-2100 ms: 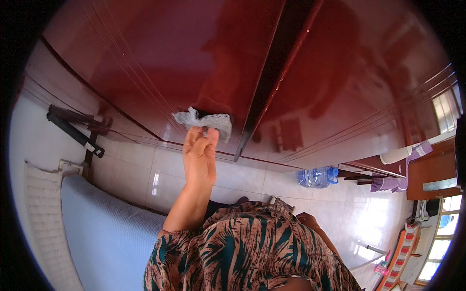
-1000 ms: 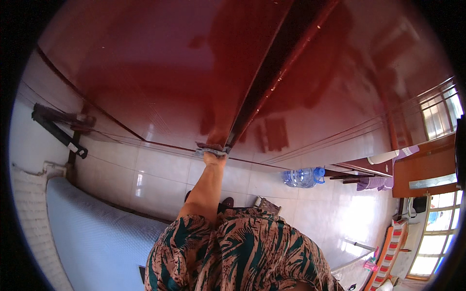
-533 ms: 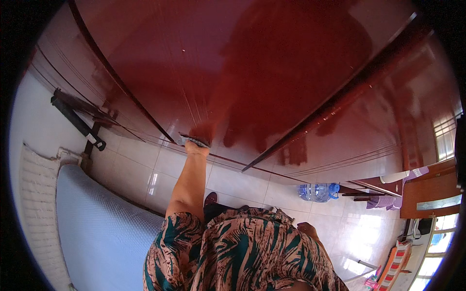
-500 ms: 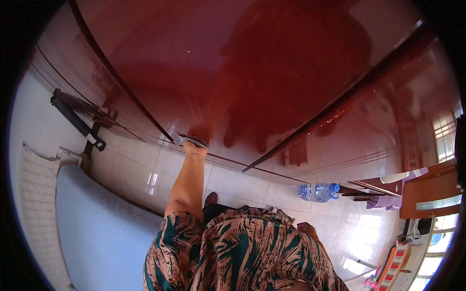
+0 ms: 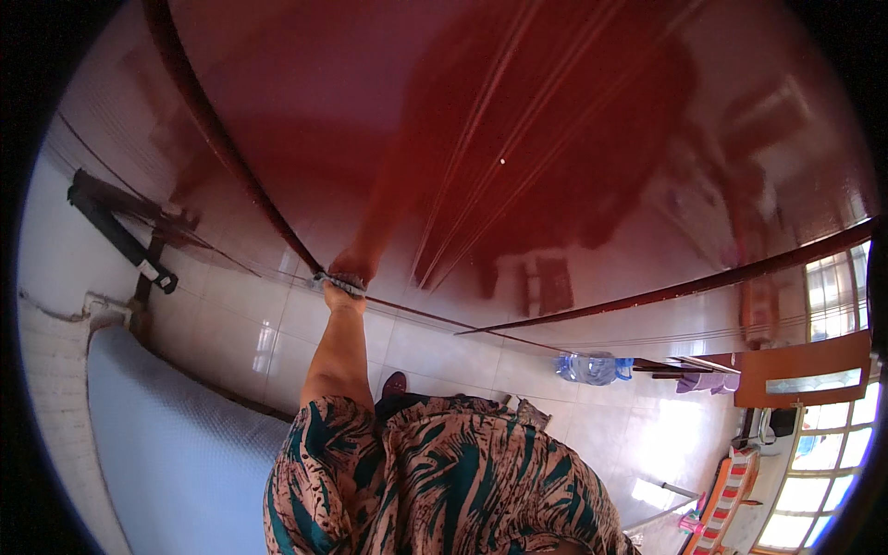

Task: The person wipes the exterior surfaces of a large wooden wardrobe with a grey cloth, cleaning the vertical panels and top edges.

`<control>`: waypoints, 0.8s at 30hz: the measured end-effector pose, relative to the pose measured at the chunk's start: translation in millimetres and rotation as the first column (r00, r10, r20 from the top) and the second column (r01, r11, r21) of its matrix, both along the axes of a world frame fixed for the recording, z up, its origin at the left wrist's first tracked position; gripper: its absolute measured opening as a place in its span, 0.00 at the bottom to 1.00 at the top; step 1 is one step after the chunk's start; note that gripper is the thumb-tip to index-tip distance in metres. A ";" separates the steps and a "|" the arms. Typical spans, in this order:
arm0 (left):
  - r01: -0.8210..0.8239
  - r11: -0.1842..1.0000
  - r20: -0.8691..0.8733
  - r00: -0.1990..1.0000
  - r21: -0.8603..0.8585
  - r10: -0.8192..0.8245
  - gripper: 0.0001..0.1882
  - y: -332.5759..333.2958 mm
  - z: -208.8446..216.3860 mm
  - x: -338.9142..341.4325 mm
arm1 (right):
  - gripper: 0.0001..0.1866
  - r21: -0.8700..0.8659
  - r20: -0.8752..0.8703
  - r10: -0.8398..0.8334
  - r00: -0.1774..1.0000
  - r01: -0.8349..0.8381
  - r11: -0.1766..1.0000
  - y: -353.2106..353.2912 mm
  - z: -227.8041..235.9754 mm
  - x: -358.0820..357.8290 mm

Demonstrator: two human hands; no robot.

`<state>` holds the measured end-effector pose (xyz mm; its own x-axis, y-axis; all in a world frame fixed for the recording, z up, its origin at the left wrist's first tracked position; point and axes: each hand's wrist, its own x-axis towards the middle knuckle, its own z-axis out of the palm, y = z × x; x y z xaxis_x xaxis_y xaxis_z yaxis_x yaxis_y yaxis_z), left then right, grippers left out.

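Observation:
A tall, glossy dark-red cabinet front (image 5: 351,157) fills the upper view. My left hand (image 5: 344,294) is closed round a grey cloth (image 5: 347,280) low on the cabinet front, close to the dark strip (image 5: 277,227) on the left. The cloth is pressed against the shiny surface, which mirrors my arm. Several fine lines run down the panel to the right of the hand. My right hand is out of sight.
A bed or mattress with a light blue cover (image 5: 176,444) is at the left, beside a white wall. A black tube-like object (image 5: 120,231) leans near it. Beyond the cabinet's lower right are a large clear-blue water bottle (image 5: 592,369) and a brown wooden piece (image 5: 805,370).
My left hand has shifted slightly left and down with the cloth. The strip on the right now lies at a flatter angle. My right hand has left the view.

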<state>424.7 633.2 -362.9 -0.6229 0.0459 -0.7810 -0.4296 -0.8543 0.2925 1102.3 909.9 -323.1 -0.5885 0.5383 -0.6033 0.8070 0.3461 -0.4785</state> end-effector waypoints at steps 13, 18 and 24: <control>0.261 0.927 0.063 0.956 0.271 -0.287 0.22 89.6 16.5 96.3 | 0.07 0.059 0.009 -0.027 1.000 0.026 0.998 -8.8 21.9 -18.5; 0.402 0.878 0.115 0.890 0.260 -0.442 0.24 93.5 63.5 98.6 | 0.07 0.067 -0.044 0.018 0.999 -0.015 0.998 12.3 1.9 -28.0; 0.351 0.935 0.054 0.934 0.042 -0.353 0.25 89.1 139.6 101.5 | 0.08 0.081 -0.112 0.081 0.990 -0.072 0.994 38.9 -14.4 -53.6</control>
<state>526.3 722.3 -223.3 -0.5149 0.2786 -0.8107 -0.7204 -0.6533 0.2330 1048.7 948.9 -337.5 -0.6926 0.5310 -0.4882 0.7181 0.4434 -0.5363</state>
